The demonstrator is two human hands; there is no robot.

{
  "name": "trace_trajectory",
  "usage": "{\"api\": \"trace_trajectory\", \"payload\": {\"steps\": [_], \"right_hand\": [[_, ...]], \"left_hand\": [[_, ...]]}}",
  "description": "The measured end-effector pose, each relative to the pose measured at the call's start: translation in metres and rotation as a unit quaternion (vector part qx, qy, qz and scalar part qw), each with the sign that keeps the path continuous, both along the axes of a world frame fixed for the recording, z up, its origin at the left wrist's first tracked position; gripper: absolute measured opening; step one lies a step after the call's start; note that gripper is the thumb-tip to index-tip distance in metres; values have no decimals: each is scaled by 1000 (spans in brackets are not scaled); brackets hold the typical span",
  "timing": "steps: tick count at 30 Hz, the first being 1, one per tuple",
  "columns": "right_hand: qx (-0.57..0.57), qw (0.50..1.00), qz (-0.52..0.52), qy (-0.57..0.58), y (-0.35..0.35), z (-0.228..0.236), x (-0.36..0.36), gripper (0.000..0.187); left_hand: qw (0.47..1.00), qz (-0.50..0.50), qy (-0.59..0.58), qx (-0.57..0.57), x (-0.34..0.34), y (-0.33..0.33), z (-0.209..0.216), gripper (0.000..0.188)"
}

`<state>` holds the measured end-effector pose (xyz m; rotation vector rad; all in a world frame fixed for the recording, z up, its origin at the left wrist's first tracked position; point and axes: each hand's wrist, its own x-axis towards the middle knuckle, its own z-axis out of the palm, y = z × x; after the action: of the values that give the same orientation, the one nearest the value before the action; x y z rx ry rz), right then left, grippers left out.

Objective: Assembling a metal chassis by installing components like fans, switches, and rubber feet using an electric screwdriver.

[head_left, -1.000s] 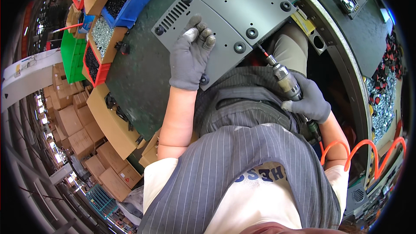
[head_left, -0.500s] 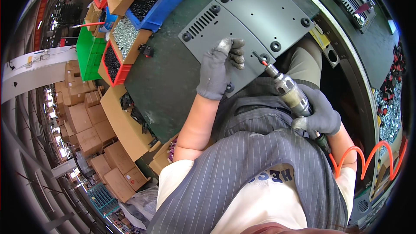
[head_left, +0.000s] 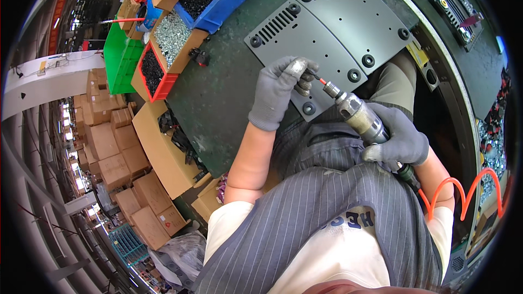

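Note:
My right hand [head_left: 400, 139], in a grey glove, is closed around a metal air screwdriver [head_left: 359, 117]. Its bit, with a red section near the nose, points up and left. My gloved left hand [head_left: 275, 92] has thumb and forefinger pinched together at the tip of the bit. Whatever lies between those fingers is too small to make out. Beneath lie two grey metal panels, a left panel [head_left: 305, 43] and a right panel [head_left: 376, 8], side by side with slots, holes and round black feet. One black foot [head_left: 309, 108] sits at the near corner of the left panel, below the left hand.
A blue bin [head_left: 231, 8] of black parts stands at the upper left. Beside it are a carton of silver screws [head_left: 171, 38], a red bin [head_left: 163, 90] and a green bin [head_left: 117, 57]. An orange coiled hose [head_left: 460, 185] trails right. Cartons [head_left: 111, 141] are stacked left.
My left hand has brought its pinched fingers to the screwdriver's bit. The bit tip has moved away from the foot at the panel's edge. The whole view has shifted slightly.

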<state>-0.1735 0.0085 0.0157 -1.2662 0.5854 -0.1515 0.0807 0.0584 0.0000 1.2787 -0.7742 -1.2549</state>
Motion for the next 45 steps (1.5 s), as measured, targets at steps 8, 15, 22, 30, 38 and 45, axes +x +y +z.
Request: {"api": "trace_trajectory", "payload": {"steps": [8, 15, 22, 30, 38, 45], "right_hand": [[128, 987, 45, -83, 3, -6, 3, 73], [155, 980, 85, -92, 9, -5, 2, 68], [36, 992, 6, -119, 7, -10, -10, 73], [76, 993, -29, -89, 7, -17, -21, 74], [105, 981, -127, -100, 5, -8, -30, 78], [87, 974, -188, -93, 5, 4, -39, 83]], "left_hand": [[994, -76, -59, -52, 15, 14, 10, 24], [995, -15, 34, -88, -4, 38, 8, 27], [972, -193, -115, 65, -14, 70, 9, 64], [820, -92, -529, 199, -43, 92, -79, 42], [709, -62, -697, -83, -31, 73, 19, 31], [614, -106, -781, -40, -5, -11, 105, 31]]}}
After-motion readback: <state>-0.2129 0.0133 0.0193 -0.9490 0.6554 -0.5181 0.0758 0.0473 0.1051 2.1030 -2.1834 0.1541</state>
